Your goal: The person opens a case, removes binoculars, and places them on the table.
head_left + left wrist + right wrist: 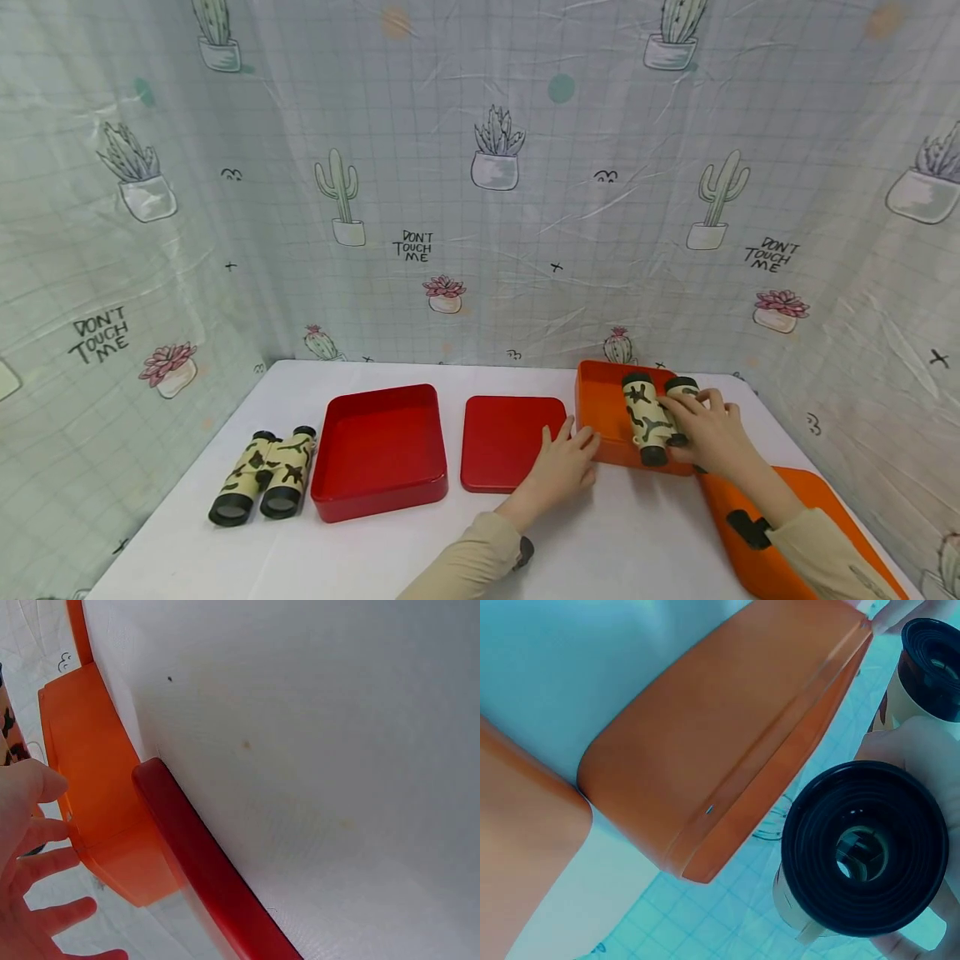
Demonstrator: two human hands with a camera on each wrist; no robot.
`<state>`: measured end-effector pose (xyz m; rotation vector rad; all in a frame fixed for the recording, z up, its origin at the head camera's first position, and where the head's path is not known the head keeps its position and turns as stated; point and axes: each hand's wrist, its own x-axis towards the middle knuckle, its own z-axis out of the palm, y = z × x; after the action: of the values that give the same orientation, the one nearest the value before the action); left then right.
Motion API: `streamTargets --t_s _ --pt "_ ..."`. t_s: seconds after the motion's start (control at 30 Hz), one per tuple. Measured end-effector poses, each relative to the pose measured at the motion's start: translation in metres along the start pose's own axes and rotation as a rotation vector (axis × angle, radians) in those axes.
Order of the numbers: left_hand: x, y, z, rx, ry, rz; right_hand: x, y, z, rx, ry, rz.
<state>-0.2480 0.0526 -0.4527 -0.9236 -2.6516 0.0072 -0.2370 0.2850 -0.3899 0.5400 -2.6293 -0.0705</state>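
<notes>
My right hand (712,429) grips a pair of camouflage binoculars (645,417) over the orange box (600,417) at the back right. In the right wrist view, the binoculars' black eyepiece or lens end (862,900) faces the camera beside the box's outer wall (720,727). My left hand (558,467) is at the box's near left corner, with fingers spread and fairly straight. The left wrist view shows its fingertips (56,859) at the box rim; whether all of them touch cannot be told. A red lid (498,437) lies left of this hand.
On the left stands an open red box (378,496), with a second pair of camouflage binoculars (285,467) lying beside it. An orange lid (813,492) lies at the right, partly under my right forearm. A patterned curtain (480,275) borders the white table (300,550).
</notes>
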Motion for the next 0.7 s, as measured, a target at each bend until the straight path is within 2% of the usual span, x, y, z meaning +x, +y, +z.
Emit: streamTargets --t_s 0.4,0.7 --pt "0.001 -0.001 0.002 0.005 0.018 0.008 -0.026 -0.013 -0.009 0.005 0.016 0.020" --pt "0.001 -0.002 0.004 0.011 0.023 0.012 -0.042 -0.022 -0.012 -0.025 0.075 -0.027"
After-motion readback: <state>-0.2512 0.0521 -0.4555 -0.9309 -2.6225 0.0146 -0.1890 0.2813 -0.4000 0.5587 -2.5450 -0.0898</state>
